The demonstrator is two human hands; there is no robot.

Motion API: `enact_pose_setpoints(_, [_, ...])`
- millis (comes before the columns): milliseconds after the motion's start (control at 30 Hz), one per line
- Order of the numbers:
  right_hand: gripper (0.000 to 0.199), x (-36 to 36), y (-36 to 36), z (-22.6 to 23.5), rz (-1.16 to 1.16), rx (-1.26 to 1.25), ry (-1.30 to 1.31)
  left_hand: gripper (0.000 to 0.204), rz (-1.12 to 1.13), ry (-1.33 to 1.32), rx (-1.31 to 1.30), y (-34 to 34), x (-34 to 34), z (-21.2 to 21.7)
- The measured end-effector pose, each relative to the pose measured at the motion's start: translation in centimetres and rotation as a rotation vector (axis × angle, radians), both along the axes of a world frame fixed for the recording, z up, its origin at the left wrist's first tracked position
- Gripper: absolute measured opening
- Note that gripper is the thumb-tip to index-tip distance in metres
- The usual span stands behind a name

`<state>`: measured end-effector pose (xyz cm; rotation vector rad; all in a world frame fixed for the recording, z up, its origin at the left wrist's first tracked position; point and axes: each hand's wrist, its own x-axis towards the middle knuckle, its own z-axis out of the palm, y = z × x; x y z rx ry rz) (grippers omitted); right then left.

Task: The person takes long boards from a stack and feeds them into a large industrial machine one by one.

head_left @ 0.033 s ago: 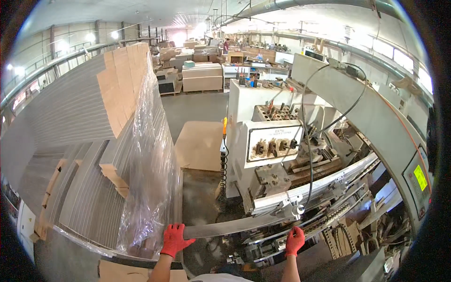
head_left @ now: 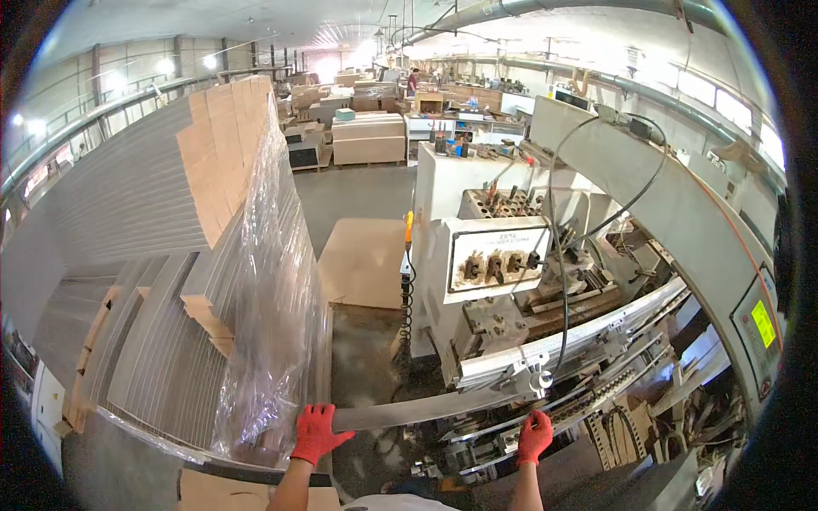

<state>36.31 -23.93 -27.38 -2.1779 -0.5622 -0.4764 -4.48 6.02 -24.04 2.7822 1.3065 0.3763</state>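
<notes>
A narrow grey board (head_left: 417, 411) lies lengthwise in front of me, its right part running into the machine (head_left: 494, 247). My left hand (head_left: 315, 434), in a red glove, is at the board's left end. The board's end sits between its fingers and thumb. My right hand (head_left: 535, 436), also gloved red, is held with curled fingers just in front of the machine's front rail (head_left: 486, 428). Whatever those fingers may hold is hidden. Just above the right hand, a metal clamp block (head_left: 535, 381) is fixed near the light guide bar (head_left: 588, 328).
On the left towers a stack of grey panels (head_left: 128, 187), partly covered in clear plastic wrap (head_left: 268, 315). A coiled cable (head_left: 407, 298) hangs beside the machine. The control panel (head_left: 758, 328) stands at right. Farther back are panel stacks (head_left: 369, 140) and a person (head_left: 412, 82).
Both hands and the board keep nearly the same position. The view has shifted very slightly.
</notes>
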Motion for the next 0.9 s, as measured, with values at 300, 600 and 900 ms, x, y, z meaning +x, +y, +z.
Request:
enact_pose_setpoints(300, [0.011,0.4,-0.1,-0.6,0.000,0.108,0.104,0.075,-0.026,-0.050,0.014,0.1,-0.1,-0.8])
enact_pose_setpoints(600, [0.019,0.4,-0.4,-0.4,-0.104,0.036,0.080,0.074,-0.166,-0.111,0.026,0.6,0.6,-1.8])
enact_pose_setpoints(900, [0.016,0.3,0.0,-0.8,-0.165,-0.009,0.055,0.077,-0.077,-0.025,0.011,-0.2,1.2,-0.1])
